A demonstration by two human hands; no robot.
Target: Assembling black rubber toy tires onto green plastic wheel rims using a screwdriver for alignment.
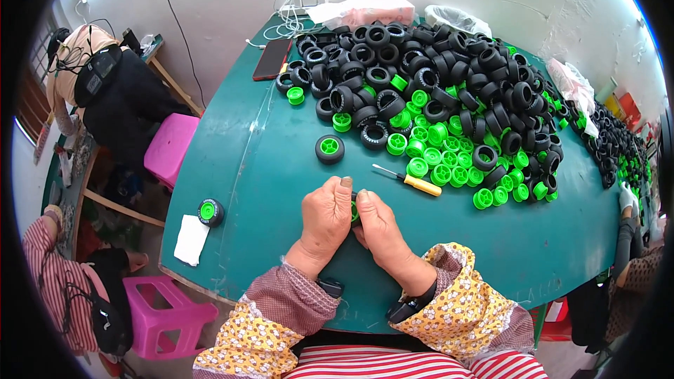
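Note:
Between my two hands, close to the front of the green table, is a small toy wheel (355, 212) with a green rim and a black tyre, mostly hidden by my fingers. My left hand (326, 214) closes round its left side, thumb on top. From the other side my right hand (385, 230) grips it, thumb pressed near its upper edge. Just beyond them lies a fitted wheel (329, 148), black tyre round a green hub. A screwdriver (407, 180) with a yellow handle rests past my right hand, beside several loose green hubs (449, 158).
A large heap of black tyres (435, 70) covers the table's (267, 168) far side. At left sit another fitted wheel (210, 212) and a white paper (191, 240); a phone (272, 60) lies farther back. Pink stools (158, 316) and other people flank the table.

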